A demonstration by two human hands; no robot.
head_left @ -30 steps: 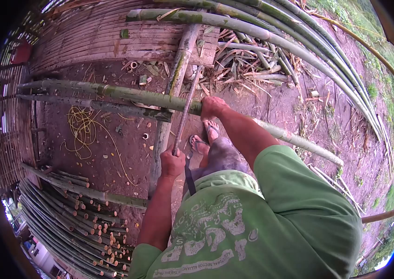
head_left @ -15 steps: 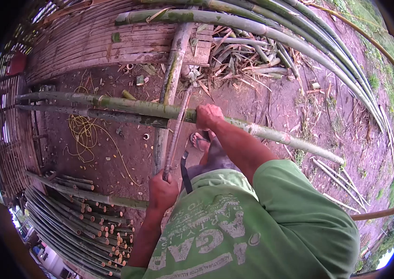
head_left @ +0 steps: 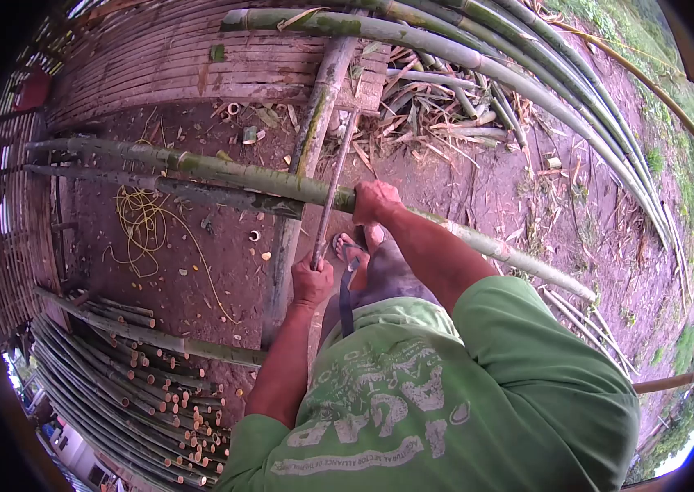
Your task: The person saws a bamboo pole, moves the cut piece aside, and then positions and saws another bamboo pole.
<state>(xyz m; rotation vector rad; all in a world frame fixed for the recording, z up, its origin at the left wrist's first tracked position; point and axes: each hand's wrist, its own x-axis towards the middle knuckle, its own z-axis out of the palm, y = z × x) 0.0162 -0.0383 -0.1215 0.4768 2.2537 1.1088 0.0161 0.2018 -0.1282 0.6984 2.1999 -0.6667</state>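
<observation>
My left hand [head_left: 311, 281] is closed around the near end of a long, narrow saw [head_left: 342, 156], which lies across a green bamboo pole [head_left: 240, 175]. Whether its edge has cut into the pole is hidden from above. Just right of the saw, my right hand [head_left: 375, 202] grips the same pole from the top. The pole rests across a thicker bamboo beam [head_left: 314, 131] running away from me. Beside it on the near side lies a darker pole [head_left: 216, 197], its end near the beam.
Cut poles [head_left: 117, 377] are stacked at lower left. Tangled yellow cord [head_left: 142, 230] lies on the dirt. A slatted bamboo platform [head_left: 166, 74] stands beyond, with bamboo scraps [head_left: 420, 107] beside it. Long poles [head_left: 527, 82] arch across the upper right. My sandaled foot [head_left: 347, 246] is below the pole.
My left hand has pushed the saw forward, away from my body, and slightly right. My right hand keeps its grip on the pole. The view has shifted slightly.
</observation>
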